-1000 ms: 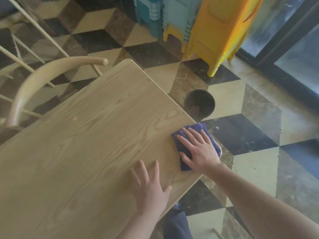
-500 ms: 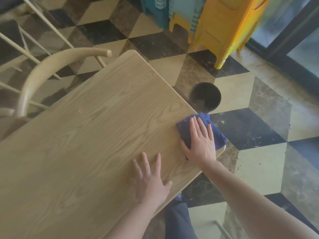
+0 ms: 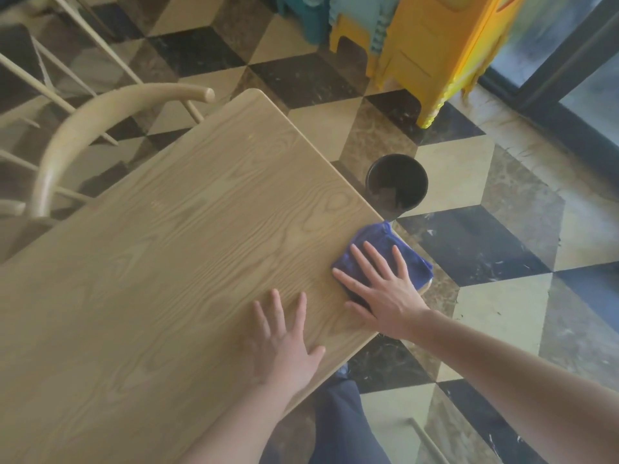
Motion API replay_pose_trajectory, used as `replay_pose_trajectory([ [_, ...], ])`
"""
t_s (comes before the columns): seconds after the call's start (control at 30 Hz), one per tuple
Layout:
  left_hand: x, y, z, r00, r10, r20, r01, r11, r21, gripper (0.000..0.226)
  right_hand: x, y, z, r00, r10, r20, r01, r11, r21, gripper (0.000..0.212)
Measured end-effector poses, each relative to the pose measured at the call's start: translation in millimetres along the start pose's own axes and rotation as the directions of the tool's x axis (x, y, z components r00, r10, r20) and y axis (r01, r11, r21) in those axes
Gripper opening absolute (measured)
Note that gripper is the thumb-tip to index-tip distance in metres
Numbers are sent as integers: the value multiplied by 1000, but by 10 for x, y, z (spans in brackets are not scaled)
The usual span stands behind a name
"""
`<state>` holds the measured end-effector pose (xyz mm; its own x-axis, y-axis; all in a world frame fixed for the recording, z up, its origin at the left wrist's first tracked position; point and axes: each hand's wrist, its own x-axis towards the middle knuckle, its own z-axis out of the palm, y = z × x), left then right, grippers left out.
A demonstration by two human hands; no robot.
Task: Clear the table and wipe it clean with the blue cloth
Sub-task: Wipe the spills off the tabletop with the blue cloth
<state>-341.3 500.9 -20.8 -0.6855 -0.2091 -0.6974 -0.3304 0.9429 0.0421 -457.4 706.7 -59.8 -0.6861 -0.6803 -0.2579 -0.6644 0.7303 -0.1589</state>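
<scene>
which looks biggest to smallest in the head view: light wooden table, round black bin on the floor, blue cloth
1. light wooden table, by far the largest.
2. round black bin and blue cloth look alike; the right hand covers part of the cloth, so no ranking.

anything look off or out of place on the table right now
Nothing much stands out. The one small thing: the blue cloth, pressed flat under the right hand, laps a little over the table edge near the corner. The left hand lies flat on bare wood. No spills or damage show.
</scene>
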Motion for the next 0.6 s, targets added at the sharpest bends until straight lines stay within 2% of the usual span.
replay_pose_trajectory([
  [0.13, -32, -2, -34, 1000, 0, -9, 0, 1000, -4, 98, -62, -3, -9, 1000, -5, 29, 5, 1000, 5, 67],
  [0.23, -23, 21, 8, 1000, -6, -29, 6, 1000, -15, 98, -12, -10, -26, 996, 71, -56, -63, 988, 139, 64],
  [0.37, -1, 46, 84, 998, -31, -49, 29, 999, -25, 97, 167, -32, 38, 974, 142, -177, -99, 967, 233, 54],
  [0.5, 3, 35, 107, 998, -31, -55, 30, 999, -26, 98, 228, -116, 93, 950, 261, -172, -210, 941, 267, 60],
  [0.6, 3, 34, 103, 997, -36, -63, 35, 999, -20, 98, 236, -127, 70, 942, 297, -157, -257, 937, 235, 66],
])
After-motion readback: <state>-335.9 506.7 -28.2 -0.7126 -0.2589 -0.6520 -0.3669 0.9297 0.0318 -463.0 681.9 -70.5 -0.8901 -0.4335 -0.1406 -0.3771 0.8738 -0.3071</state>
